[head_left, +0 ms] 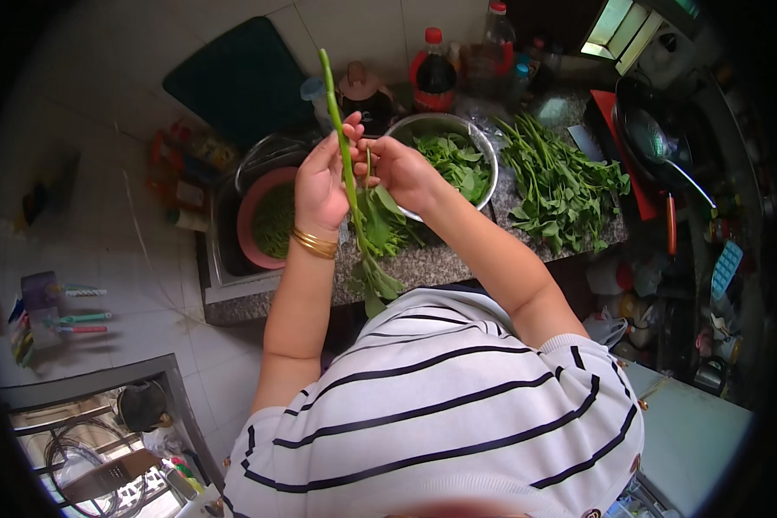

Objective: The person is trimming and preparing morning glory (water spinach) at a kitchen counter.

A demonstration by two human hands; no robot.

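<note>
A long green vegetable stem (pixel 344 146) with leaves at its lower end is held upright in my left hand (pixel 320 181), which wears gold bangles at the wrist. Close beside it, my right hand (pixel 405 171) pinches a thin leafy stalk (pixel 369 162) between thumb and fingers. Behind my right hand a steel bowl (pixel 491 155) holds loose green leaves (pixel 456 168). A heap of leafy stems (pixel 557 184) lies on the granite counter to its right. Cut stem pieces (pixel 388 239) lie on the counter below my hands.
A pink basin (pixel 249 233) with green pieces sits in the sink (pixel 217 259) at left. Cola bottles (pixel 434 78) and a lidded jug (pixel 361 97) stand behind. At right are a wok (pixel 628 142), a skimmer (pixel 654 139) and a red board (pixel 638 188).
</note>
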